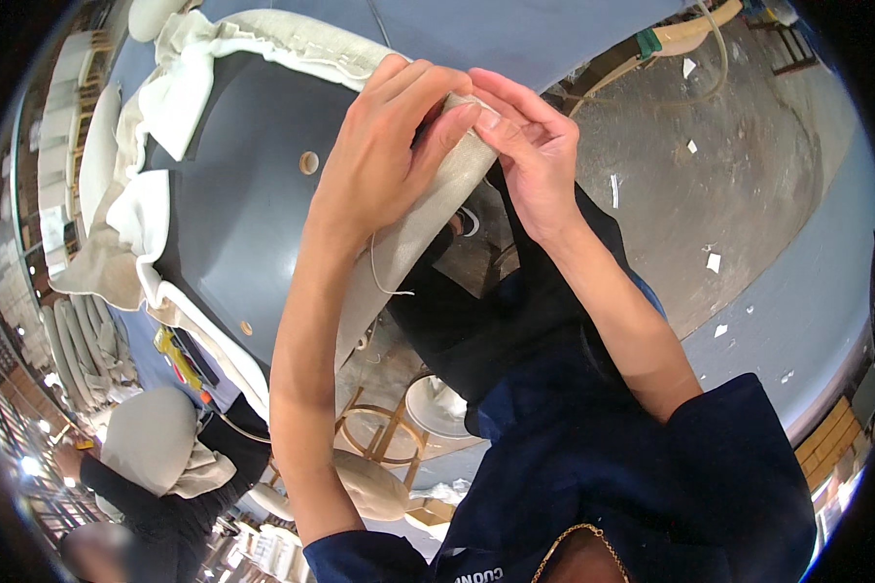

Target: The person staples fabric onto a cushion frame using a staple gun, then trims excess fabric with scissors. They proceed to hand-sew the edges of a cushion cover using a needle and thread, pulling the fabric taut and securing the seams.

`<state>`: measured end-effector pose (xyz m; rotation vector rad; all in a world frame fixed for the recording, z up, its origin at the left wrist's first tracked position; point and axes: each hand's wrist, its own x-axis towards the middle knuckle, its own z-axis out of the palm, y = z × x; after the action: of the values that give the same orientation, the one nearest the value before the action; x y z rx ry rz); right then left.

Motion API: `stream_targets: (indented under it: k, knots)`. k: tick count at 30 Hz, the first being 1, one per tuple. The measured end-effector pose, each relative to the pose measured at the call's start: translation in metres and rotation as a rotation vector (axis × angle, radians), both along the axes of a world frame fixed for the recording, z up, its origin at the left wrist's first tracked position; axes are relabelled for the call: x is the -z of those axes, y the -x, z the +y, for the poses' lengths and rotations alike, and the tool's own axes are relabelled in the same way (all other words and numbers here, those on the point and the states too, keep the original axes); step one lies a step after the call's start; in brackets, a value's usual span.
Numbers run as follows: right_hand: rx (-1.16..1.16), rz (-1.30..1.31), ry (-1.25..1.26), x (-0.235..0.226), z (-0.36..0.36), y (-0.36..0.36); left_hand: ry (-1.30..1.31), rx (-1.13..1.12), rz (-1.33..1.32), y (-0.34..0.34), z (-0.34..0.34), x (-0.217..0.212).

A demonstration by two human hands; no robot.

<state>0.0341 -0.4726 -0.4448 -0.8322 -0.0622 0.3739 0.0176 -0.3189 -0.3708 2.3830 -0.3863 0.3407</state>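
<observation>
Pinching: both hands squeeze the edge of a beige cloth at the top middle of the view.
Near, shirt: a dark blue sleeve covers the person's upper right arm, and a thin gold chain lies at the neck.
Left hand: the left hand is curled, with its fingers bent over the fold of the beige cloth. It is gripping the cloth, not let go.
Right hand: the right hand is bent too, and its fingertips press the same fold right beside the left fingers. The two hands touch at the tips.
Cloth: the beige cloth feels woven and a bit rough to look at. It is pulled tight in a strip that runs down and left from the hands, along the rim of the seat.
Thread: a thin pale thread hangs loose beside the left wrist.
Seat board: a big grey board with a smooth, flat face and rounded corners sits to the left of the hands. It has a small round hole in it.
Padding: soft white padding bunches in folds around the board's far and left edges.
Stool: a round wooden stool frame stands below the arms.
Floor: the grey floor is hard and scuffed, with little white scraps on it.
Far left: another person in a pale head cover is low in the corner, well apart.
</observation>
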Motion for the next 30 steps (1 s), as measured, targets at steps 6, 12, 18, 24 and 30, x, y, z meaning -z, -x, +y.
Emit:
stream_targets:
  k: [6,12,18,24,30]
  knots:
    - [-0.009,-0.025,-0.011,0.002,-0.001,0.001,0.018,0.145,0.11,-0.011,0.013,0.001]
    - [-0.025,-0.086,0.024,0.007,-0.001,0.0,0.007,0.175,0.109,-0.012,0.015,0.0]
    - [0.051,-0.104,0.056,0.012,0.004,0.003,0.151,0.074,0.176,-0.012,0.012,0.005]
    - [0.171,-0.092,0.099,0.008,0.014,0.01,0.093,0.031,0.054,-0.013,0.011,0.012]
    - [0.205,-0.015,0.073,0.001,0.016,0.01,-0.086,-0.074,0.103,-0.009,0.0,0.005]
